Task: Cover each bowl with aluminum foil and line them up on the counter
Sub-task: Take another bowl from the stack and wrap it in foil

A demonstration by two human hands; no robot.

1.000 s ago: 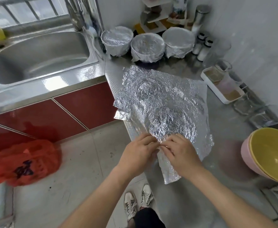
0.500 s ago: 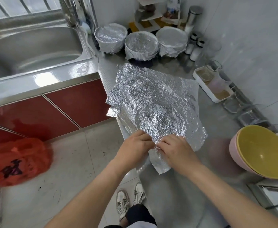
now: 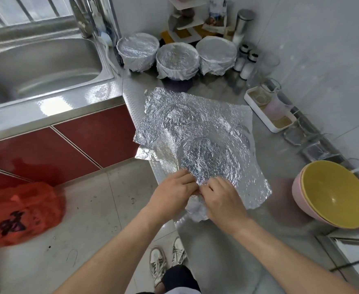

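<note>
Several crumpled sheets of aluminum foil (image 3: 197, 134) lie stacked on the steel counter (image 3: 227, 240). My left hand (image 3: 174, 189) and my right hand (image 3: 221, 198) meet at the stack's near edge, and both pinch the foil there. Three foil-covered bowls stand in a row at the back: one on the left (image 3: 137, 50), one in the middle (image 3: 177, 60), one on the right (image 3: 216, 54). A yellow bowl (image 3: 335, 194) nested in a pink bowl (image 3: 299, 198) sits uncovered at the right.
A steel sink (image 3: 36, 64) lies at the left, with red cabinet doors (image 3: 74, 143) below it. A white tray (image 3: 270, 109) with cups, shakers (image 3: 246, 64) and glass dishes line the right wall. An orange plastic bag (image 3: 19, 213) lies on the floor.
The view has shifted slightly. My hands stay together at the foil's near edge, and the foil corner under them looks more bunched.
</note>
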